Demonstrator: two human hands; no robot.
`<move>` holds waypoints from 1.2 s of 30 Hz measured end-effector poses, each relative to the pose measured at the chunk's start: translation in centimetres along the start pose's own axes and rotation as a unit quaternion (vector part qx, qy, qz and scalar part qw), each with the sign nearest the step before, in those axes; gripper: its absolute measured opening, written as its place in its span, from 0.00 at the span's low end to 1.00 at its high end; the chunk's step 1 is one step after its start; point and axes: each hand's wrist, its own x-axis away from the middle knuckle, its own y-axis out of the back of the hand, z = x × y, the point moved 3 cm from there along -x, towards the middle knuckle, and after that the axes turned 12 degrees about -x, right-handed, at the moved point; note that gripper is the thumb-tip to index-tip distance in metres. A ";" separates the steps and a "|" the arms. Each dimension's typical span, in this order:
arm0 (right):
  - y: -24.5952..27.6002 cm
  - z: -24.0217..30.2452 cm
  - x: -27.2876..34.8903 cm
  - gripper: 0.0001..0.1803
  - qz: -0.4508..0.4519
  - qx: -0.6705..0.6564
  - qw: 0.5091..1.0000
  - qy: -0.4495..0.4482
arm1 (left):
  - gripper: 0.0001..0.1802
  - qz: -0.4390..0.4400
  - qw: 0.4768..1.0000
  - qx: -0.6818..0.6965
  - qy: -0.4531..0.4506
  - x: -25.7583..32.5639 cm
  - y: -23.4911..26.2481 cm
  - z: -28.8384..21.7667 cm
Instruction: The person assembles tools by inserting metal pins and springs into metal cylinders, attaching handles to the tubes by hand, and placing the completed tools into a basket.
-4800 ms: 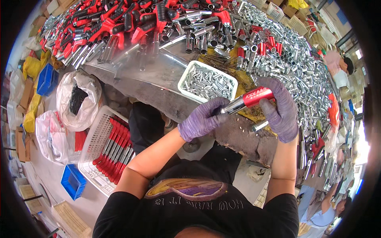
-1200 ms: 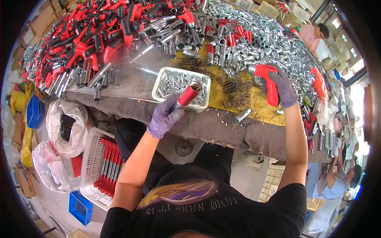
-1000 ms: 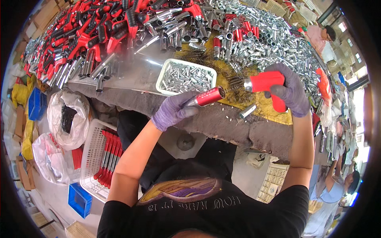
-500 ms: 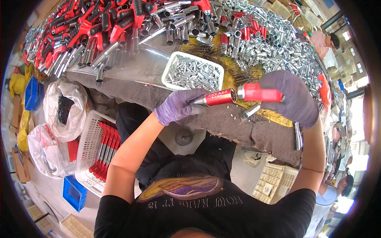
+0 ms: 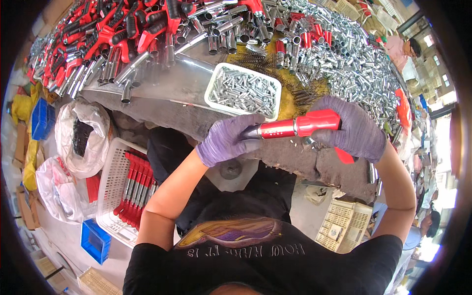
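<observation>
My left hand [image 5: 230, 139], in a purple knit glove, is closed around the dark end of a metal tube with a red printed sleeve [image 5: 278, 130]. My right hand [image 5: 355, 129], gloved alike, grips a red plastic handle [image 5: 314, 123] from the right. Tube and handle lie in one line, end to end, and appear to touch at a silver ring between them. The handle's lower red tip shows beneath my right palm. Just beyond my left hand stands a white tray [image 5: 210, 98] of small silver pins. Coiled springs [image 5: 301, 93] lie on yellow cloth beside it.
Red-and-black handles with chrome tubes [image 5: 118, 37] heap at the back left; small chrome tubes [image 5: 359, 64] heap at the back right. Left of me are a white basket [image 5: 109, 189] of red-and-silver tools, plastic sacks [image 5: 98, 115] and a blue bin [image 5: 96, 241]. Other people are at far right.
My right hand has brought the red handle against the tube's end, closing the small gap between them. The handle has turned a little, and its lower tip now shows.
</observation>
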 end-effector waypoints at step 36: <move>-6.6 -6.8 6.8 0.20 -0.062 -0.556 0.712 -0.424 | 0.22 0.073 0.917 -0.362 -0.149 -1.5 -2.6 -3.8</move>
